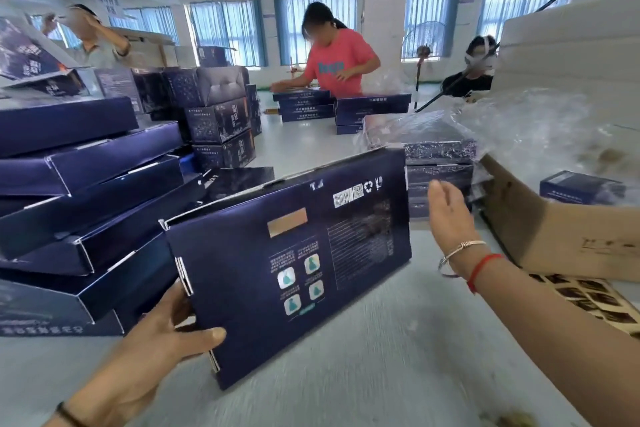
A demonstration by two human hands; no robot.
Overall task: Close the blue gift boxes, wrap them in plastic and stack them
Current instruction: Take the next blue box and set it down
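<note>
In the head view, the gift box (294,263) at the centre of the frame looks like thin folded card: light for its size, stiff across its broad printed face but likely to buckle if squeezed mid-panel, and its glossy coat may be a little slippery, so the edges and corners seem the best places to take hold. It is tilted up on its lower edge on the pale surface (381,357), its underside facing the camera. The left hand (162,333), at lower left, grips the box's lower left edge, thumb curled onto the face and fingers behind. The right hand (450,215), right of centre, is open with relaxed fingers just beside the box's right edge; whether it touches is unclear. The box is dark navy with white text, a barcode, a tan rectangle and four small green-and-white icons. A leaning stack of boxes (86,191) fills the left, and crumpled plastic wrap (519,128) lies over wrapped boxes (440,163) at upper right.
</note>
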